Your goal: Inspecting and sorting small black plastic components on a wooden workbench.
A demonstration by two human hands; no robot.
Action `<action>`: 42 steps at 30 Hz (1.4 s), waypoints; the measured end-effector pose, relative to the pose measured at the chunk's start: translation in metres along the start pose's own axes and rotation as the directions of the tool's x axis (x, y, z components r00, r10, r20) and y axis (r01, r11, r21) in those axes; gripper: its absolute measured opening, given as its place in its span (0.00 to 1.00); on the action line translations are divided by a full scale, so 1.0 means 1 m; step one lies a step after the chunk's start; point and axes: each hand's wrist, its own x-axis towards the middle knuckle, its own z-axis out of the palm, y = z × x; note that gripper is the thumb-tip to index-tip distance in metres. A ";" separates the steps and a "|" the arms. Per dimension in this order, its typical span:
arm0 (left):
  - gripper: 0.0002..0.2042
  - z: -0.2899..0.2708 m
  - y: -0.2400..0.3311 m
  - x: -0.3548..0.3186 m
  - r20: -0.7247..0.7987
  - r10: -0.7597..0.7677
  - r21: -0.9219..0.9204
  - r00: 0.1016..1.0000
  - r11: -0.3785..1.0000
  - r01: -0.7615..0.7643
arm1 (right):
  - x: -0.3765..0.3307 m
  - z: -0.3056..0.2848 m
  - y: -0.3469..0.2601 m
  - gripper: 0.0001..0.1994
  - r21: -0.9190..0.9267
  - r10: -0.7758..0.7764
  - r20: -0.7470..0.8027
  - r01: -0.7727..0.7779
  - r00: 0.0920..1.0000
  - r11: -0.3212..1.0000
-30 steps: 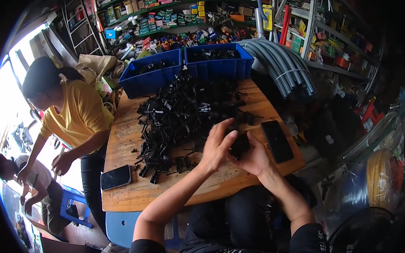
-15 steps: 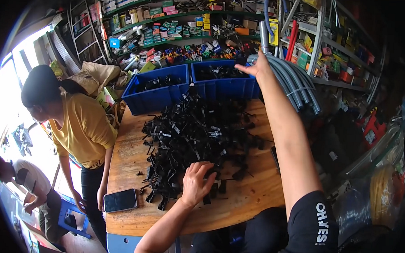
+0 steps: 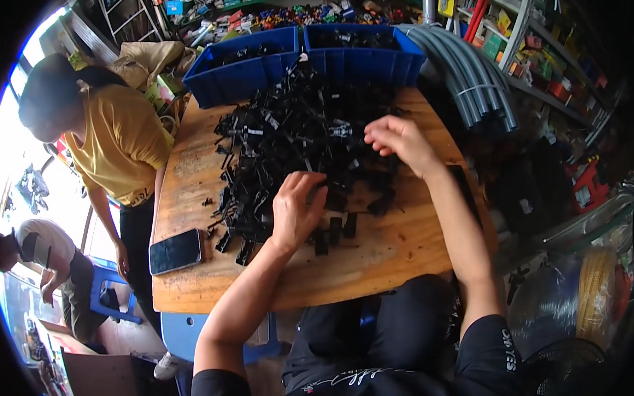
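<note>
A heap of small black plastic parts (image 3: 262,153), some with metal bits, covers the middle of the wooden table (image 3: 392,251). My left hand (image 3: 297,210) rests at the heap's near side, fingers slightly bent and thumb apart. Nothing shows in its grasp, though the parts beneath it are partly covered. Over the heap's right edge hovers my right hand (image 3: 402,141), its fingers loosely bent and apart from the thumb, with no part visible in it. Behind the heap stand two blue bins, a left bin (image 3: 244,81) and a right bin (image 3: 365,67), both containing black parts.
A smartphone (image 3: 177,252) lies at the table's left edge. Grey pipes (image 3: 471,81) curve beyond the right bin. A person in a yellow top (image 3: 121,136) stands to the left, and another person (image 3: 49,250) sits farther off. A blue stool (image 3: 183,341) is below the table.
My right hand has come back from beside the right bin to above the heap, its spread fingers now more bent. My left hand stays at the heap. The view has tilted downward.
</note>
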 end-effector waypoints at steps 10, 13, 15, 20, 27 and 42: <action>0.08 -0.002 0.010 -0.011 -0.079 -0.105 -0.184 0.991 0.979 0.089 | -0.061 0.055 0.011 0.15 -0.495 -0.385 0.393 0.544 0.835 0.677; 0.08 -0.002 0.008 -0.012 -0.051 -0.161 -0.217 0.986 0.965 0.146 | -0.068 0.057 0.014 0.16 -0.477 -0.208 0.561 0.519 0.801 0.709; 0.08 -0.004 0.007 -0.012 -0.038 -0.179 -0.211 0.983 0.963 0.167 | -0.069 0.059 0.012 0.16 -0.558 -0.177 0.569 0.535 0.803 0.634; 0.08 -0.002 0.010 -0.013 0.005 -0.178 -0.202 0.984 0.964 0.175 | -0.066 0.046 0.016 0.12 -0.669 -0.059 0.531 0.461 0.845 0.582; 0.18 -0.001 0.034 -0.006 0.097 0.063 -0.131 0.993 0.990 -0.050 | -0.061 0.030 0.003 0.10 -0.310 -0.136 0.359 0.256 0.923 0.916; 0.08 -0.005 0.020 -0.008 0.339 -0.494 -0.647 0.800 0.495 0.580 | -0.066 0.062 -0.002 0.09 0.042 -0.293 -0.083 0.297 0.953 0.954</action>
